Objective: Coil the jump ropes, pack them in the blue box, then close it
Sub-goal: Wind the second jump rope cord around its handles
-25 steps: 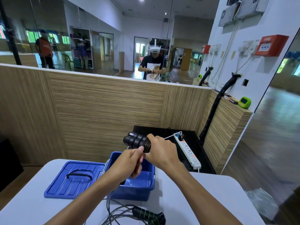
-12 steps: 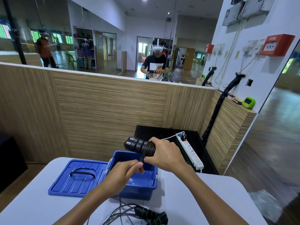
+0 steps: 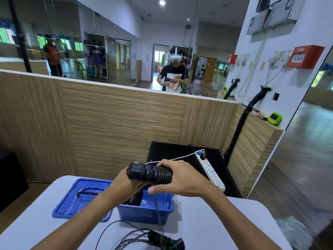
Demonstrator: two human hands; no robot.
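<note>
The blue box and its lid were seen to be of smooth, slightly glossy plastic, the lid being ribbed, while the table under them was finished in a matt, pale, smooth surface. The 2 black handles of the jump rope were seen as matt black plastic with ridged rings, and the cord wound round them showed a dull sheen. The partition behind was faced in finely striped wood-grain laminate, and the power strip was of glossy white plastic.
</note>
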